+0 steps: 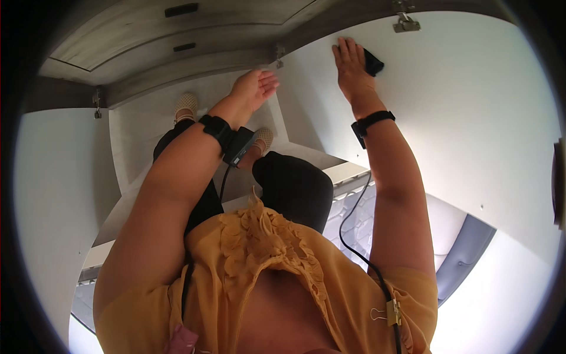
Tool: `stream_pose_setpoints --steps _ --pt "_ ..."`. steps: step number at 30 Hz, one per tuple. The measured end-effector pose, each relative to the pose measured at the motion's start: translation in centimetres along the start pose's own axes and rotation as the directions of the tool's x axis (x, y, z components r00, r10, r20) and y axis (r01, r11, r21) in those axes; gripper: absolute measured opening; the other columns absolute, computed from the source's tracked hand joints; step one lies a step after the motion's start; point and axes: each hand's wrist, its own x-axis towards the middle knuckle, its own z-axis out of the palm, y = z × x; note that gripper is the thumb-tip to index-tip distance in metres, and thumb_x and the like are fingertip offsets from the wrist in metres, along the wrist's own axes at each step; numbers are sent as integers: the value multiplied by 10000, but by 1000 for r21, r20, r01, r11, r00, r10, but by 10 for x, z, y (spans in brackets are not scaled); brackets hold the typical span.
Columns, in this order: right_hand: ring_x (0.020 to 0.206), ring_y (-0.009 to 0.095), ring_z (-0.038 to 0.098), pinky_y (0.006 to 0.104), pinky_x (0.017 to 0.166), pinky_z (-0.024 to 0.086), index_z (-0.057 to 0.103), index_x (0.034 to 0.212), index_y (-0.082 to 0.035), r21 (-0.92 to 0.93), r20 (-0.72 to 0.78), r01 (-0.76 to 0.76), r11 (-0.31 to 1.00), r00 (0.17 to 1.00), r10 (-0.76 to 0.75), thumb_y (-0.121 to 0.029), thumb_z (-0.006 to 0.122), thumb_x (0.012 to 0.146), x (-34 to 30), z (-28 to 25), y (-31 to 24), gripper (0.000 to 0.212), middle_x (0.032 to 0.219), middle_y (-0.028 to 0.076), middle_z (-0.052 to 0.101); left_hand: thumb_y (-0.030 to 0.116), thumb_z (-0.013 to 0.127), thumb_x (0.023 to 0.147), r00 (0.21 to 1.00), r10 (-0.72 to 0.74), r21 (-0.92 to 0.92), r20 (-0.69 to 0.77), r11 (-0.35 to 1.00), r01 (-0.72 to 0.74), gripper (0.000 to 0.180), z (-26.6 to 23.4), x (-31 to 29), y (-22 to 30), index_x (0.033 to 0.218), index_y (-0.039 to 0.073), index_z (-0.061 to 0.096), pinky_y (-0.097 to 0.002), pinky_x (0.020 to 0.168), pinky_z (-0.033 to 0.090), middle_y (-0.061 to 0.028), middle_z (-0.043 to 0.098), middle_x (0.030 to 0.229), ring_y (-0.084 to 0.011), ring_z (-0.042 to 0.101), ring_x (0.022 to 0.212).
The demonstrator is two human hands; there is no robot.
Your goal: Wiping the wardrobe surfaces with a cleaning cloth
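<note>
My right hand (354, 68) lies against the inner face of a white door panel (460, 106), fingers stretched upward. A small black flat piece (372, 62) sticks out from beneath its outer edge, pressed to the panel. The palm covers the rest of that piece, so its kind is unclear. To the left, my left hand (257, 88) is held in the air over the white floor, slightly blurred. Its fingers are extended and nothing shows in them. Each wrist wears a black strap, the left one with a black box (240, 147) and a cable.
A grey wood-look cabinet front (135, 35) with dark slots runs along the far side. Metal hinges (407, 23) join it to the right panel, and another white panel (59, 189) stands at left. Behind the panels are grey quilted padding (354, 218) and a grey cushioned edge (466, 259).
</note>
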Motion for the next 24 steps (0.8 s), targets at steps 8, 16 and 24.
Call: stream_pose_setpoints --steps 8,16,24 --pt "1463 363 171 471 1191 195 323 1485 -36 -232 170 196 953 972 -159 -41 454 897 86 142 -56 602 1591 144 193 181 474 998 977 208 -151 49 968 -198 321 29 -14 51 1196 -62 545 -375 1002 479 -176 586 1226 -295 581 1136" --pt "1368 310 392 391 1110 335 330 1480 -59 430 289 -194 882 955 69 -306 339 1038 110 194 -110 506 1499 163 394 171 500 985 976 206 -67 -68 975 -210 300 22 -10 52 1173 -54 565 -354 975 487 -164 602 1194 -261 595 1111" --pt "1348 326 402 417 1121 330 591 1269 -97 800 68 -23 600 996 -52 -140 518 919 72 214 -107 361 1402 143 492 193 535 976 974 225 -91 -18 970 -225 288 32 -19 52 1144 -33 598 -340 971 485 -148 642 1126 -254 618 1062"
